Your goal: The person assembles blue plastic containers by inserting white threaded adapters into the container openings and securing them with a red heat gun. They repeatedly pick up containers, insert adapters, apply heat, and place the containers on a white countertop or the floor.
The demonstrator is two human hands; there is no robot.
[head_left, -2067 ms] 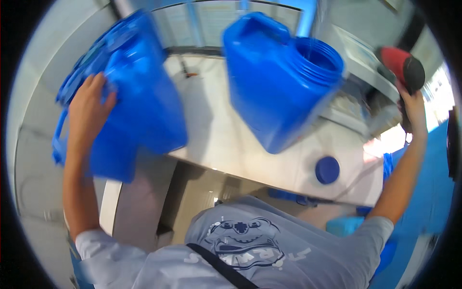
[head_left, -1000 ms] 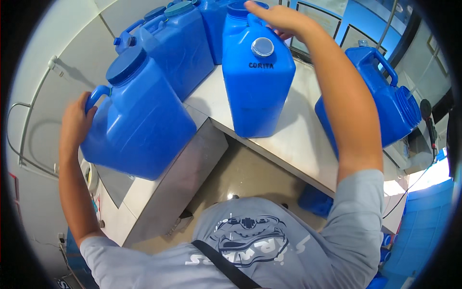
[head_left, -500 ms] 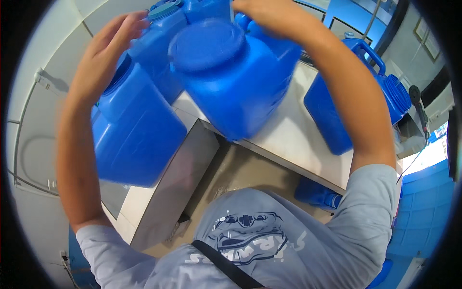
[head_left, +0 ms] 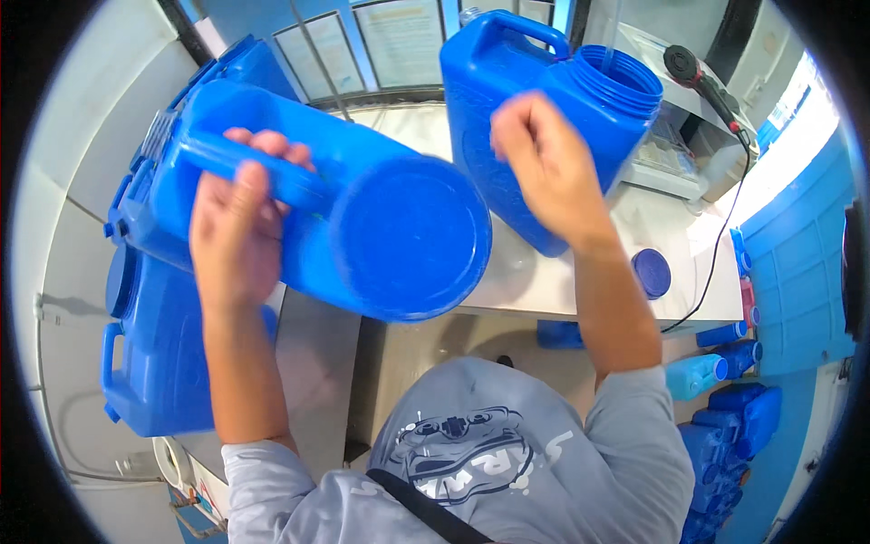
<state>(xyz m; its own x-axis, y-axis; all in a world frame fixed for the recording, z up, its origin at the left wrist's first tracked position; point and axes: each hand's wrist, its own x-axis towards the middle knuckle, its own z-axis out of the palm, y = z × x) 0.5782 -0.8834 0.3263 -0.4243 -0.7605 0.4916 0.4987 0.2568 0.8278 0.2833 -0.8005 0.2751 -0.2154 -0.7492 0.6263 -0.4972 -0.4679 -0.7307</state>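
My left hand (head_left: 240,213) is wrapped round the handle (head_left: 258,172) of a large blue water jug (head_left: 335,136). The jug is tilted, its wide round blue cap (head_left: 412,238) facing me. To the right, my right hand (head_left: 548,168) is in front of a second blue jug (head_left: 507,100), its fingers curled with nothing visible in them. Whether it touches that jug I cannot tell. The second jug stands uncapped on the counter, and a clear tube (head_left: 613,36) reaches into its threaded mouth (head_left: 621,77). A loose dark blue cap (head_left: 651,273) lies on the counter nearby.
More blue jugs (head_left: 163,335) crowd the left side. The white counter (head_left: 535,281) has its front edge before me. A black shower-like head (head_left: 684,65) with a cord is at the right. Several jugs (head_left: 725,435) are stacked low on the right.
My view has swung right. My left hand has taken the capped jug's handle, and that jug has turned over to the left. My right hand has come down in front of the uncapped jug.
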